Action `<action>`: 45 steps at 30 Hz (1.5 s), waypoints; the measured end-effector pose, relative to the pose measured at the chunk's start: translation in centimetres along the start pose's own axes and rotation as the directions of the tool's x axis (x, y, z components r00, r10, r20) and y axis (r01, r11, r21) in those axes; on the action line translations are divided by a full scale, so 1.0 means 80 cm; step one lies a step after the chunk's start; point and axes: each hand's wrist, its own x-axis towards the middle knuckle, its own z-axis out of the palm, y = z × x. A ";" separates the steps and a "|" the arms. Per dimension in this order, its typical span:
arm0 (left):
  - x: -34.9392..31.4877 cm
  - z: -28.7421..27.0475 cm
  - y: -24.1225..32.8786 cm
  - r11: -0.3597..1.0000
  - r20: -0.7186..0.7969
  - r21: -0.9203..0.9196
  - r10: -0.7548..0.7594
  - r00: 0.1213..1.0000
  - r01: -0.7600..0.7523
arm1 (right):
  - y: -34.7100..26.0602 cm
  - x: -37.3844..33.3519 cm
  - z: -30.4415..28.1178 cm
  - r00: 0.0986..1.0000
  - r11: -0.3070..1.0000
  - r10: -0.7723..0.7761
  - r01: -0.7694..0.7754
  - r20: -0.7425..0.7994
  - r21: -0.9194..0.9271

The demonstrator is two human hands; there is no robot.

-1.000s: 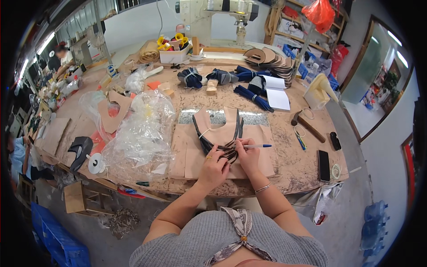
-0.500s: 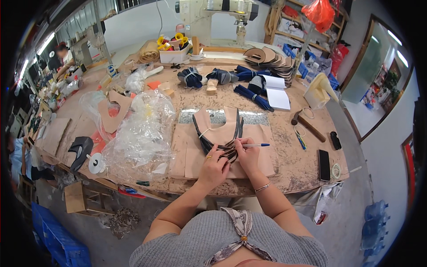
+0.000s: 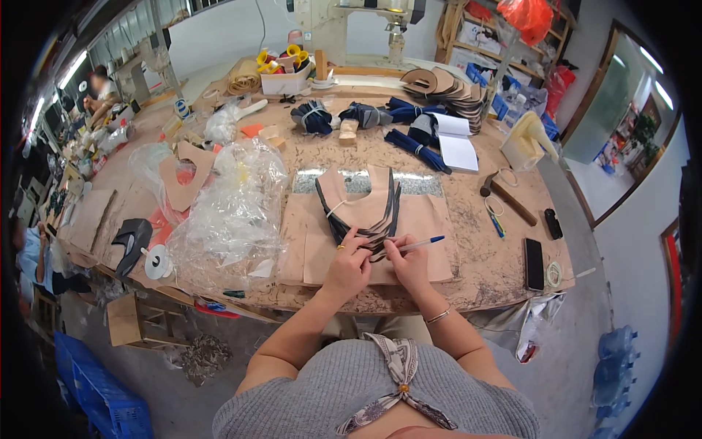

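In the middle of the bench lies a stack of U-shaped tan pieces [image 3: 356, 197] with dark edges, their near edges fanned out in layers. A pale band loops around the stack's left arm. My left hand [image 3: 349, 267], a ring on one finger, has its fingers closed on the near left part of the fanned edges. My right hand [image 3: 407, 265] grips a white pen [image 3: 420, 244] with a blue end pointing right, its fingertips at the right side of the layers. The pen's tip is too small to make out. Beneath the stack are flat tan sheets [image 3: 431, 219].
A speckled stone slab [image 3: 420, 183] lies behind the sheets. Clear plastic bags [image 3: 230, 205] crowd the left. Dark blue bundles [image 3: 413, 150] and an open notebook [image 3: 458, 150] are behind. To the right lie a hammer [image 3: 514, 203] and a phone [image 3: 534, 263]. Another person [image 3: 102, 91] sits far left.
My right hand with the pen has shifted slightly toward me, and more of the layered edges shows between my hands. My left hand stays on the stack. The view has tilted a little.
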 end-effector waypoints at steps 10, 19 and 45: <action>0.000 0.000 0.001 1.000 0.010 0.003 -0.003 1.000 0.003 | 0.013 -0.002 0.006 0.952 0.926 -0.303 0.303 0.035 -0.225; -0.003 0.002 -0.002 1.000 -0.007 0.017 0.014 1.000 -0.014 | 0.012 0.000 0.007 0.975 0.962 -0.222 0.220 0.005 -0.159; 0.140 -0.073 -0.036 0.873 0.919 0.189 0.005 0.395 -0.449 | 0.056 -0.058 -0.150 0.930 0.932 -0.242 0.143 -0.276 -0.334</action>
